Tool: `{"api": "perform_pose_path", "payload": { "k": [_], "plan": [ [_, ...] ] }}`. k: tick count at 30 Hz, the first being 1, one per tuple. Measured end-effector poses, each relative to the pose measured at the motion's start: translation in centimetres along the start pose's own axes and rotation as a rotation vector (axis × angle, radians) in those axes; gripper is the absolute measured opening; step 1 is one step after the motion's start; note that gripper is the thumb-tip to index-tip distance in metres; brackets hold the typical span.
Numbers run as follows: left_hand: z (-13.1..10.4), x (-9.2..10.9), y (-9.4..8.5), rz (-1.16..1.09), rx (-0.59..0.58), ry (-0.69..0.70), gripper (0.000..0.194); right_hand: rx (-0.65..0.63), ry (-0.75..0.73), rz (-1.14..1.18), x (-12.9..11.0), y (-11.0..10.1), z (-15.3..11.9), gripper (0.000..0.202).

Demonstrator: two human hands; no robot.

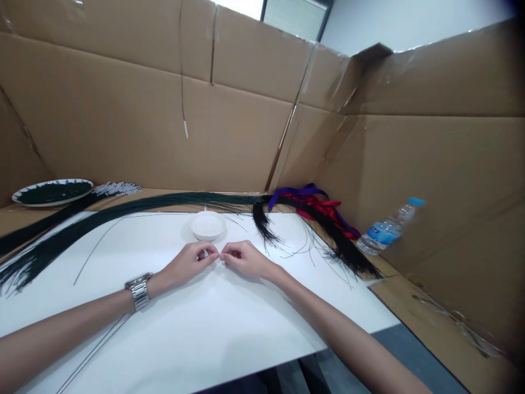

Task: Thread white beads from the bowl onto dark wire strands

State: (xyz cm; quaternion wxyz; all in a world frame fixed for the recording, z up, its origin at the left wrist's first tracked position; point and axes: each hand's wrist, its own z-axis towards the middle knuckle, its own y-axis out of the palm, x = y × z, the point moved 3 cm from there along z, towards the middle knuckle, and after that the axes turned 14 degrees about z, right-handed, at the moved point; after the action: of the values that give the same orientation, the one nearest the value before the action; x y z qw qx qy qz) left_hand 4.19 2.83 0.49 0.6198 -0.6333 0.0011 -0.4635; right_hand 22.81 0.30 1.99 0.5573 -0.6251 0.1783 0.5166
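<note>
A: Hand pos.?
B: L hand [189,264] and R hand [248,259] are held almost tip to tip over the white table [197,339], near side of the small bowl [208,225].
A: Finger state?
B: Thumb and fingertips are pinched together on each; what, if anything, is gripped can't be told, contact pt. too small.
A: Wire loc.?
B: Two thin wires [94,351] are seen by the L forearm; dark bundle [164,201] is laid behind bowl.

- Way through at 6 o'clock from the fingers [211,258], over bare desk [229,328].
- White dish [208,229] blocks 12 o'clock, dark strands [164,202] beyond it.
- Bottle [382,233] at 3 o'clock.
</note>
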Motion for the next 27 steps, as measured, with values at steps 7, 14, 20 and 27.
{"api": "perform_pose_path", "payload": {
  "k": [7, 14, 20, 27],
  "plan": [
    [0.0, -0.5, 0.1, -0.074, 0.071, -0.042, 0.023, 0.061, -0.126, -0.318, -2.7, -3.5, 6.4, 0.022],
    [-0.3, -0.8, 0.1, -0.108, 0.097, -0.062, 0.014, -0.274, 0.007, -0.547, -3.2, 0.2, 13.2, 0.013],
    [-0.4, -0.5, -0.1, -0.078, 0.098, -0.031, 0.016, -0.214, -0.029, -0.525, -2.4, 0.1, 12.3, 0.022],
    [-0.5, -0.1, -0.2, -0.081, 0.096, -0.025, 0.019, -0.115, -0.052, -0.502, -1.8, -1.3, 11.3, 0.021]
  ]
}}
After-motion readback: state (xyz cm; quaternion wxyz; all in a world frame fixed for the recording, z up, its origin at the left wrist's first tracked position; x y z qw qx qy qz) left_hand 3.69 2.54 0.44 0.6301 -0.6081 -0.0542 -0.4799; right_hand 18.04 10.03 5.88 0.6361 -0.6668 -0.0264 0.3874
